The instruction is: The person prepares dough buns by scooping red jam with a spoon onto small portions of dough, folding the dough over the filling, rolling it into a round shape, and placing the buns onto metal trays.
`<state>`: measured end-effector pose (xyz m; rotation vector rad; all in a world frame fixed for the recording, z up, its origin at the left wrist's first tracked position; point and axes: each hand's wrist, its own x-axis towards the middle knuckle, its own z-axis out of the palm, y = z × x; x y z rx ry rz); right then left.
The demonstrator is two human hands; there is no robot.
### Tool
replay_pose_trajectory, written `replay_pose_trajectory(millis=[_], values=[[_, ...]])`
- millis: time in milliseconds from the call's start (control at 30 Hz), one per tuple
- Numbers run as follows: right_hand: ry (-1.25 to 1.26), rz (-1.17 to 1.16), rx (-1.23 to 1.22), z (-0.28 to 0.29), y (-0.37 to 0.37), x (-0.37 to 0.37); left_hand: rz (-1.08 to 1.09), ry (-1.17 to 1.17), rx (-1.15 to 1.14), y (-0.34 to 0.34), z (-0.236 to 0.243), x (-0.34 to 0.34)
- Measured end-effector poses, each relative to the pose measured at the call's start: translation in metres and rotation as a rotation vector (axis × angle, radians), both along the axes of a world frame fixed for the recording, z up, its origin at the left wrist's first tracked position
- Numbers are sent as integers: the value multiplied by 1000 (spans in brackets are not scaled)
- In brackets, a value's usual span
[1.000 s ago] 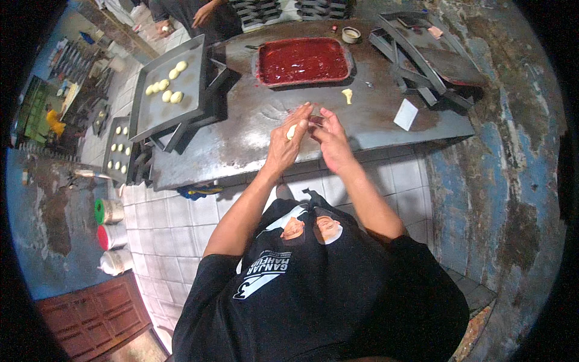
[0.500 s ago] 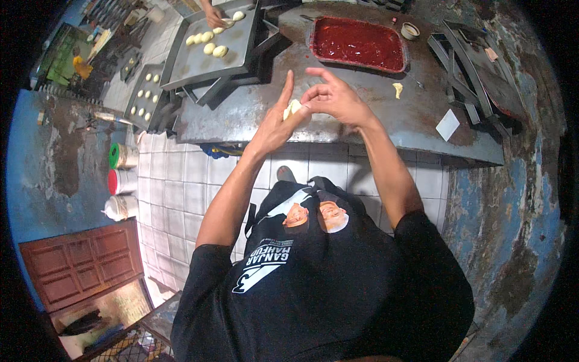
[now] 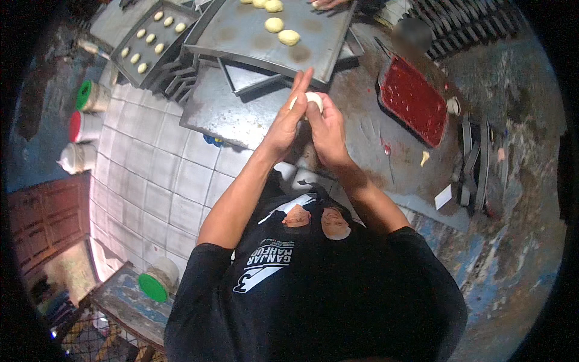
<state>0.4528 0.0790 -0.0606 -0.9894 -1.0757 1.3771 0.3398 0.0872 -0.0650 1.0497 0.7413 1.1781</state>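
Note:
A pale ball of dough [image 3: 313, 98] sits pressed between my two palms above the metal worktop [image 3: 241, 114]. My left hand [image 3: 288, 117] has its fingers stretched flat against the dough, pointing away from me. My right hand [image 3: 325, 128] cups the dough from the other side. Just beyond my fingertips lies a dark baking tray [image 3: 241, 33] with several round dough pieces [image 3: 281, 31] on it.
A second tray [image 3: 145, 42] with several small dough pieces lies at the far left. A red tray of filling [image 3: 416, 99] is at the right, a scrap of dough [image 3: 424, 158] near it. Another person's hand [image 3: 329, 3] touches the far tray. Lidded jars [image 3: 81, 127] stand on the tiled floor.
The view has swung, so the trays now lie straight ahead and the red tray at the right. My hands stay pressed together on the dough, now close to the tray's near edge.

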Motion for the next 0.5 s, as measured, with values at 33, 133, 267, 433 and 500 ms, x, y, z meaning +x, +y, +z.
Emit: replay_pose_trajectory(millis=[33, 133, 267, 433, 500], values=[[239, 69, -182, 18, 14, -19, 157, 91, 86, 15, 4, -10], [180, 373, -491, 13, 80, -53, 137, -339, -344, 58, -8, -63], [-649, 346, -160, -15, 203, -90, 463, -119, -149, 90, -16, -120], [-1446, 451, 805, -67, 279, -104, 629, 232, -212, 66, -57, -218], [-1407, 476, 984, -86, 288, -98, 609, 263, -333, 50, -50, -236]])
